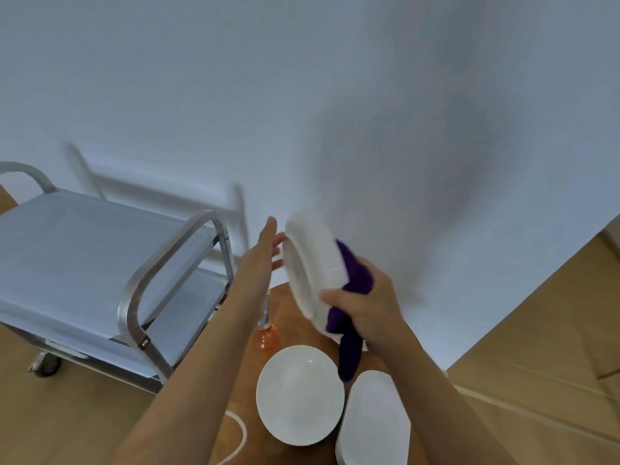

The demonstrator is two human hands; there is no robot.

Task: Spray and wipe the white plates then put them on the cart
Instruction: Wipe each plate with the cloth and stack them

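A: What stands beyond the left hand (pixel 265 250) and the right hand (pixel 362 303)?

B: A plain white wall (pixel 302 95), filling everything above and behind them. A soft grey shadow (pixel 419 182) falls on it above the right hand.

A: And beneath them?

B: A brown wooden surface (pixel 288 317), showing just below and between the two. A white cord (pixel 240 431) curves nearer than the left hand and runs off the bottom edge.

A: And out to the sides?

B: Pale wooden floor (pixel 536 330), well to the right of the right hand, and again low to the left of the left hand.
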